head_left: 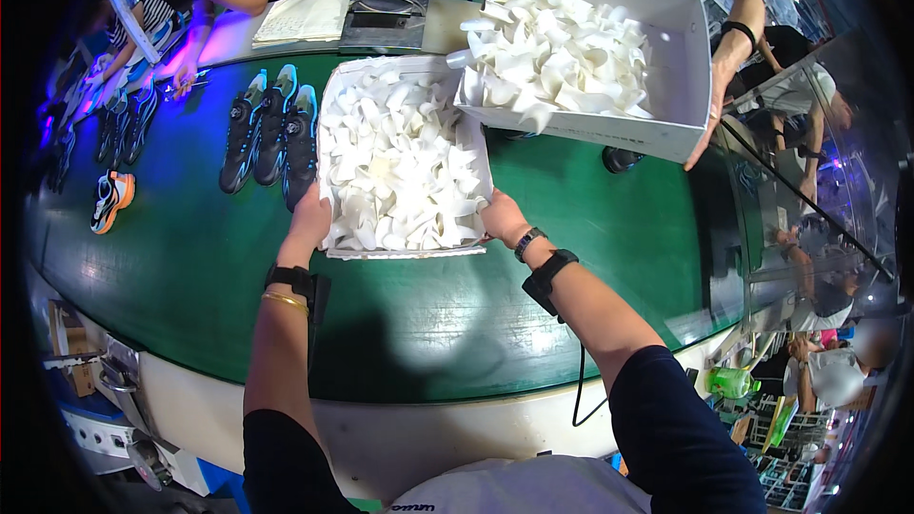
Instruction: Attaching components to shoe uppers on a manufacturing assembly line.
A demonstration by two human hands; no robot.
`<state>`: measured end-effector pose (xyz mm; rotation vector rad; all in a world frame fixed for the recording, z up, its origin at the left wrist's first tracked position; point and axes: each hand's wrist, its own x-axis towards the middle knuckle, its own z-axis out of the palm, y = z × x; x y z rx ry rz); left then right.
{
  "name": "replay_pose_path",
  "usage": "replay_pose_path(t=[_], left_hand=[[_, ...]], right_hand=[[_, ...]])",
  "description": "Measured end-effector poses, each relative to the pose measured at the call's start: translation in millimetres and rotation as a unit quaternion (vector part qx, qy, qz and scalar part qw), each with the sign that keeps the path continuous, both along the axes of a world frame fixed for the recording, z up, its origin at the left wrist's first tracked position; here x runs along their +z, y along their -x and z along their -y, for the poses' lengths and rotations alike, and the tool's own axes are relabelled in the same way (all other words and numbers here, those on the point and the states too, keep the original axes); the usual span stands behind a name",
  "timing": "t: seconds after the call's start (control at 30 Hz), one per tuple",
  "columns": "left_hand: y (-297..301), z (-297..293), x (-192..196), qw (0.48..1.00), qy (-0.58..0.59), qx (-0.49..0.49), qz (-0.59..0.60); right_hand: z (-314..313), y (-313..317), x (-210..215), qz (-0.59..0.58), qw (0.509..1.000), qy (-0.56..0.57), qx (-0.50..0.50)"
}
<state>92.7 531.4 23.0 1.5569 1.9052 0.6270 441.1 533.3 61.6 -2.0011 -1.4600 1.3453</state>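
Both my arms reach forward over a green belt to a white open box full of curved white plastic pieces. My left hand grips the box's left side near the front corner. On the opposite side, my right hand holds the right edge near its front corner. A co-worker across the belt holds a second, larger white box, tilted toward mine, with similar white pieces heaped at its left end. Its lower left corner overlaps the far right of my box.
Dark shoes with blue trim stand just left of my box. Farther left are an orange and white shoe and more dark shoes. Papers and a metal unit sit on the far ledge. A clear panel rises at right.
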Motion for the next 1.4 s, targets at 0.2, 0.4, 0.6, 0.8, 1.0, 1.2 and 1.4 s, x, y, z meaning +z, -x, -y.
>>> replay_pose_path(t=[0.2, 0.4, 0.6, 0.8, 1.0, 1.2, 1.4], left_hand=[[-31, 64, 11, 0.996, 0.061, -0.008, -0.062], [-53, 109, 29, 0.996, 0.076, 0.004, -0.046], [-65, 150, 29, 0.994, 0.106, -0.02, -0.019], [-75, 175, 40, 0.992, 0.097, -0.027, 0.074], [-75, 165, 50, 0.99, 0.129, -0.046, 0.009], [-88, 172, 80, 0.967, 0.185, -0.08, 0.156], [-74, 143, 43, 0.955, 0.124, -0.207, 0.173]], right_hand=[[43, -39, -11, 0.033, 0.999, -0.009, 0.032], [78, -54, 7, 0.019, 0.999, 0.011, 0.042], [136, -73, -17, 0.102, 0.988, -0.067, 0.09], [166, -111, -20, -0.013, 0.996, -0.059, 0.064], [129, -82, -6, 0.06, 0.993, -0.082, 0.059], [144, -117, -8, 0.082, 0.983, -0.14, 0.087], [180, -115, -5, 0.051, 0.989, -0.138, -0.006]])
